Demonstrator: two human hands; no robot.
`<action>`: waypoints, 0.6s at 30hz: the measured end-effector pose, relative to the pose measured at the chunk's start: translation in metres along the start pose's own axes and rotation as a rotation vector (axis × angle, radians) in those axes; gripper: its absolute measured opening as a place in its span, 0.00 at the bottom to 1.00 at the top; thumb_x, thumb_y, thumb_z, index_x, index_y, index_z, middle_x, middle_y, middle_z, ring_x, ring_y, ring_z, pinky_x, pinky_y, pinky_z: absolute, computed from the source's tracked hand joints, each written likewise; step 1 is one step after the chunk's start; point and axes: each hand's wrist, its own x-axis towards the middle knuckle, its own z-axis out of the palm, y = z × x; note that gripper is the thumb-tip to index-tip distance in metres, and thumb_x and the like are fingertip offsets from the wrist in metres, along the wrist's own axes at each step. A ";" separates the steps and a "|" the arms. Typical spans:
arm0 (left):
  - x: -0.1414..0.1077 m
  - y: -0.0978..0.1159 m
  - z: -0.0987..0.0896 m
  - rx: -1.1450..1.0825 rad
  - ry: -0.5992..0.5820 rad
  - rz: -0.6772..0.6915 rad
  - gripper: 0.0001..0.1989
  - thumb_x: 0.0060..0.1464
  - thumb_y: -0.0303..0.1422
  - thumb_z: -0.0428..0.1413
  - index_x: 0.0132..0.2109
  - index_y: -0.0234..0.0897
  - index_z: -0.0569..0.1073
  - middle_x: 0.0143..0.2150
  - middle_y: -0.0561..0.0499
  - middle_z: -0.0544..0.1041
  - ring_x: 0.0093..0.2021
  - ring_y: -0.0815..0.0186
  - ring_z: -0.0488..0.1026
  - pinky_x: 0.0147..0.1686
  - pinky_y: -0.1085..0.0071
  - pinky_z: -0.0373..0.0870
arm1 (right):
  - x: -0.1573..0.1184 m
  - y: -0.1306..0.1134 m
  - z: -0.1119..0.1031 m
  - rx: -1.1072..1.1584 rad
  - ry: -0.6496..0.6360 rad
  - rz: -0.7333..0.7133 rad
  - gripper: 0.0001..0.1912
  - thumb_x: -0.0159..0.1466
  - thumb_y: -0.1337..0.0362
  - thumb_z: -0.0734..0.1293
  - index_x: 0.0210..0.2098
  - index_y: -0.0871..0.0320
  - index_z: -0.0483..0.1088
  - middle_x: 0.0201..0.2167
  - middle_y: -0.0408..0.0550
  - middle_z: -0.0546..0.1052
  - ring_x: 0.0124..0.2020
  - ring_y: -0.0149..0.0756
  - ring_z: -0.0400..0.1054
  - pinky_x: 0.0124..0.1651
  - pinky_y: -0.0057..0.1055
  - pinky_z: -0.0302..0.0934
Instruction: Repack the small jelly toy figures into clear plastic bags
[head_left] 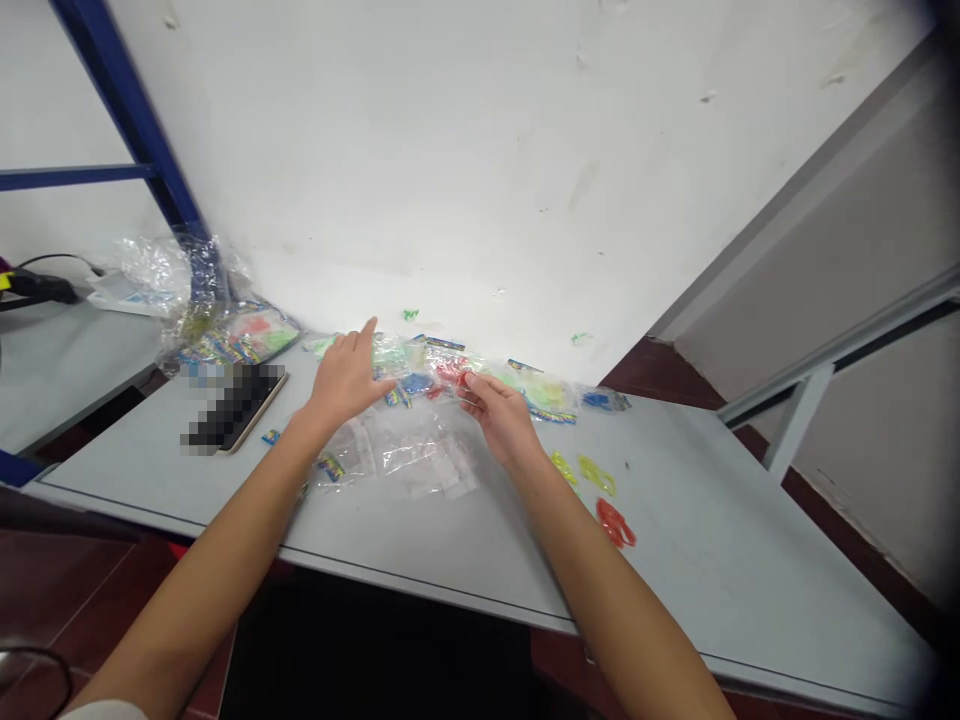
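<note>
My left hand (346,380) is open, thumb and fingers apart, just above a row of clear plastic bags at the back of the table. Thumb and fingertips of my right hand (501,412) pinch a small red plastic piece (450,371) by its right end; whether it lies inside a bag I cannot tell. Between the hands lies a blue piece (417,383) in clear film. Empty-looking clear bags (424,458) are spread in front of them. Right of my right forearm are a loose red bundle (615,522) and yellow bundles (597,475).
A white wall board (480,170) rises behind the grey table (720,540). On the left rests a dark phone-like slab (259,405), partly pixelated, near a heap of crinkled plastic bags (255,325). A blue bagged piece (600,400) lies at back right. A blue metal frame (142,130) stands left.
</note>
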 end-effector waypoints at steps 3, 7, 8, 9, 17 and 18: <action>-0.014 -0.016 -0.010 -0.001 0.026 -0.102 0.45 0.51 0.46 0.58 0.68 0.27 0.52 0.49 0.36 0.72 0.52 0.46 0.68 0.51 0.55 0.64 | 0.001 0.002 0.000 0.012 -0.023 0.044 0.17 0.46 0.53 0.78 0.31 0.55 0.79 0.33 0.46 0.78 0.37 0.36 0.71 0.39 0.31 0.66; -0.051 -0.030 -0.015 0.031 -0.058 -0.160 0.48 0.49 0.52 0.57 0.68 0.26 0.52 0.46 0.36 0.74 0.52 0.43 0.68 0.51 0.53 0.63 | -0.003 0.005 0.002 -0.042 -0.088 0.069 0.17 0.48 0.52 0.77 0.32 0.56 0.79 0.33 0.47 0.78 0.35 0.34 0.71 0.39 0.32 0.66; -0.059 -0.032 -0.016 0.041 -0.084 -0.182 0.48 0.49 0.53 0.56 0.67 0.25 0.53 0.47 0.35 0.74 0.52 0.42 0.68 0.51 0.52 0.63 | -0.004 0.005 0.003 -0.063 -0.096 0.063 0.17 0.49 0.51 0.77 0.32 0.56 0.79 0.33 0.47 0.78 0.35 0.34 0.71 0.39 0.32 0.66; -0.067 -0.034 -0.017 0.050 -0.105 -0.205 0.48 0.49 0.53 0.56 0.67 0.24 0.53 0.47 0.35 0.74 0.53 0.42 0.68 0.52 0.52 0.62 | -0.005 0.005 0.004 -0.082 -0.106 0.058 0.17 0.49 0.51 0.77 0.31 0.57 0.78 0.33 0.48 0.78 0.35 0.34 0.71 0.39 0.32 0.66; -0.093 -0.031 -0.014 0.135 -0.214 -0.230 0.52 0.50 0.56 0.53 0.68 0.20 0.51 0.53 0.29 0.72 0.56 0.40 0.66 0.55 0.51 0.60 | -0.008 0.005 0.005 -0.109 -0.153 0.074 0.16 0.51 0.51 0.76 0.31 0.57 0.78 0.34 0.47 0.78 0.34 0.32 0.70 0.40 0.32 0.65; -0.094 -0.031 -0.013 0.136 -0.228 -0.242 0.52 0.49 0.57 0.53 0.69 0.20 0.50 0.55 0.28 0.70 0.57 0.39 0.65 0.55 0.50 0.60 | -0.008 0.005 0.004 -0.114 -0.161 0.071 0.16 0.51 0.51 0.76 0.31 0.57 0.78 0.34 0.47 0.78 0.34 0.32 0.69 0.40 0.31 0.64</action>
